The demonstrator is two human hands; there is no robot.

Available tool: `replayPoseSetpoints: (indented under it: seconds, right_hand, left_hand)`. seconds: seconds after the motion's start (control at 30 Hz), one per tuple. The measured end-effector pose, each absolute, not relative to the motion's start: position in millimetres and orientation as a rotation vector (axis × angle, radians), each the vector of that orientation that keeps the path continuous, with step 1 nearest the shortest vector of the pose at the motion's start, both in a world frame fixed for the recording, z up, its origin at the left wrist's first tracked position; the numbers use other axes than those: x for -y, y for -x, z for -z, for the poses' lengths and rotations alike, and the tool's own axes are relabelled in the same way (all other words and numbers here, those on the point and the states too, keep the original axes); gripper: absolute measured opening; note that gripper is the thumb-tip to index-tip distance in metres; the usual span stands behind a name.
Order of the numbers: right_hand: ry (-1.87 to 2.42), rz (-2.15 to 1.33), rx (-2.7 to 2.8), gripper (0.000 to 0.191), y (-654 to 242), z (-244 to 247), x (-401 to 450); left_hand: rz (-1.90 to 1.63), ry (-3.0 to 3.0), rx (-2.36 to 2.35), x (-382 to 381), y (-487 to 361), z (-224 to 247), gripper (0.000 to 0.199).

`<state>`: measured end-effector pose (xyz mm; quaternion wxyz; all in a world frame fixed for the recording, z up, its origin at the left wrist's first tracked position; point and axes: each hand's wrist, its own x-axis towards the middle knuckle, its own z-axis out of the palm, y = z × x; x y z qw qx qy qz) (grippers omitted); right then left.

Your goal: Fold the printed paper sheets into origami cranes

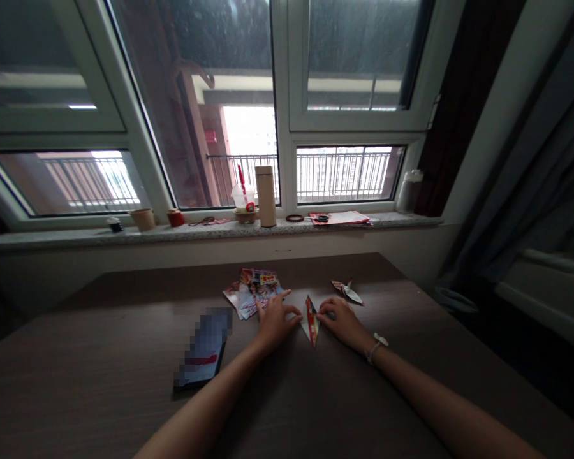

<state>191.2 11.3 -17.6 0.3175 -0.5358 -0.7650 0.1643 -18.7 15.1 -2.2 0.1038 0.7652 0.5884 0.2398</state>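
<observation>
Between my two hands a narrow, diamond-shaped piece of folded paper (310,324), printed red, yellow and white, stands lengthwise on the table. My left hand (275,324) has its thumb and a finger drawn together at the paper's left edge, while another finger points outward over the printed sheets. At the right edge, the bent fingers of my right hand (340,322) are closed on the paper. Just beyond my right hand lies a folded paper crane (348,292). A fanned pile of colourful printed sheets (251,296) rests beyond my left hand.
A phone (203,350) lies left of my left forearm on the brown table (100,357). Along the windowsill (210,229) stand a tan flask (266,197), a cup with a red straw (243,196), a paper cup (143,220), a bottle (409,191) and some papers (342,218).
</observation>
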Motion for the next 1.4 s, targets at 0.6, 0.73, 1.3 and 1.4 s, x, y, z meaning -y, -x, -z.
replayPoseSetpoints:
  seconds: [0.6, 0.73, 1.3, 1.4]
  right_hand:
    - [1.457, -0.309, 2.060, 0.015, -184, 17, -5]
    - [1.445, -0.303, 2.063, 0.016, -185, 17, -5]
    - [1.563, -0.370, 1.961, 0.014, -179, 13, -8]
    - [1.594, -0.389, 1.937, 0.017, -177, 12, -9]
  left_hand:
    - [-0.689, -2.282, -1.767, -10, 13, -1, 0.011]
    - [-0.708, -2.311, -1.760, -10, 12, -1, 0.010]
    - [-0.670, -2.207, -1.842, -15, 4, 1, 0.013]
    - [-0.668, -2.195, -1.833, -16, 4, 2, 0.013]
